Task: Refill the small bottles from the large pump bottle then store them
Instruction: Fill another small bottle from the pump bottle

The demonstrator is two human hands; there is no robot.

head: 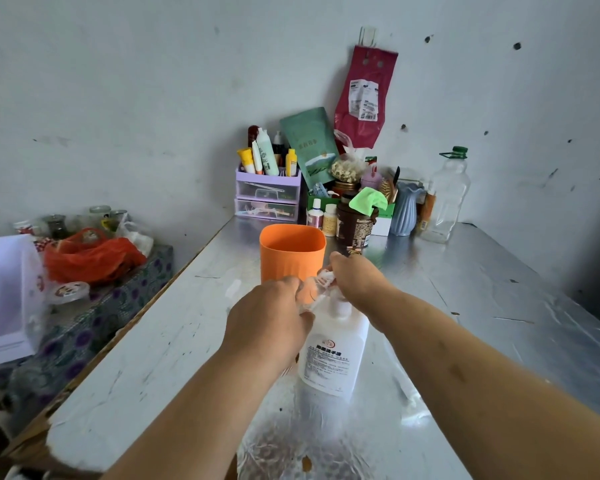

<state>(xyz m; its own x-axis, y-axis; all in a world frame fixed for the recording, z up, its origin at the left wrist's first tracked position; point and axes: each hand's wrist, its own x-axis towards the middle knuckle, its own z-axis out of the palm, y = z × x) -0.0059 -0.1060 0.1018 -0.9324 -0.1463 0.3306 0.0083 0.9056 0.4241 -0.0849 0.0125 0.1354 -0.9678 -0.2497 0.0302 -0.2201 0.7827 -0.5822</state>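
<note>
Left hand (269, 317) grips small bottle (309, 293); right hand (355, 278) seemingly presses pump bottle (333, 355)

The pump head of the large pump bottle (333, 355) is covered by the right hand (357, 282), so how the fingers lie on it cannot be told. The small bottle (314, 289) is gripped in the left hand (267, 317) and is mostly hidden by it. Only a clear, blurred part is seen, and its fill level cannot be judged. The print on the large bottle's label is too small to be read. The lower part of the orange cup (291, 254) is hidden behind both hands. At the left, a white box (4, 299) is cut off by the picture's edge, and the jars (80, 220) beyond it are blurred.
</note>
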